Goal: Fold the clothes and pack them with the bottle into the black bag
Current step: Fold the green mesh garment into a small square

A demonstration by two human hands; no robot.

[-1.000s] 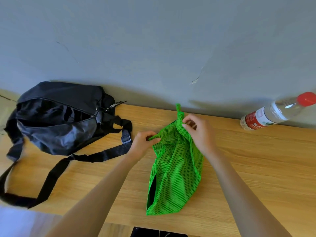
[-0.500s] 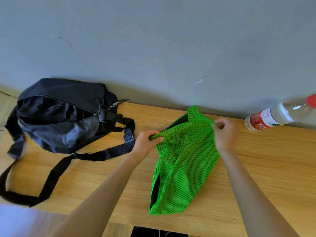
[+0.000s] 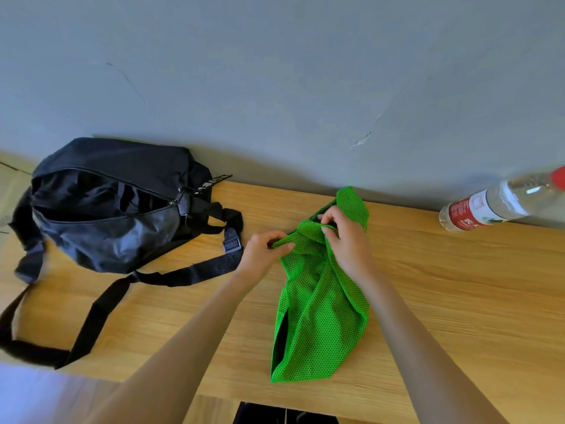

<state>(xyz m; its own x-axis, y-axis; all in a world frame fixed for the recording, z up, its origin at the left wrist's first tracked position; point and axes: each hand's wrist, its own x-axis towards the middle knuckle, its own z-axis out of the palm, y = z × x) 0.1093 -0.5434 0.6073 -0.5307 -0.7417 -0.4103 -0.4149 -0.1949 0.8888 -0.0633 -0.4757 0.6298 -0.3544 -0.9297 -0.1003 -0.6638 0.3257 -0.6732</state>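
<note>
Garment: green mesh garment (image 3: 318,307) lies bunched lengthwise on the tabletop (image 3: 458,301), its far end lifted between both hands; it is not yet folded flat, so I judge the folding step has barely begun.
Left hand: left hand (image 3: 263,252) pinches one top edge of the mesh, grip narrow, thumb against fingers; holding this corner likely anchors the cloth while the other hand sorts it.
Right hand: right hand (image 3: 345,240) curls its fingers into the gathered fabric just beside the left, grip closed on the mesh (which layer it has, I cannot tell).
Why close together: the two grips sit near each other at the same end, probably to find matching edges before spreading them.
Bag: black bag (image 3: 110,209) rests at the left of the tabletop against the wall (image 3: 275,71), zip open, mouth facing the person, its strap (image 3: 101,313) trailing toward the near edge; well placed to receive things.
Bottle: clear bottle (image 3: 495,206) with red label stands at the far right by the wall, well apart from the hands, untouched.
</note>
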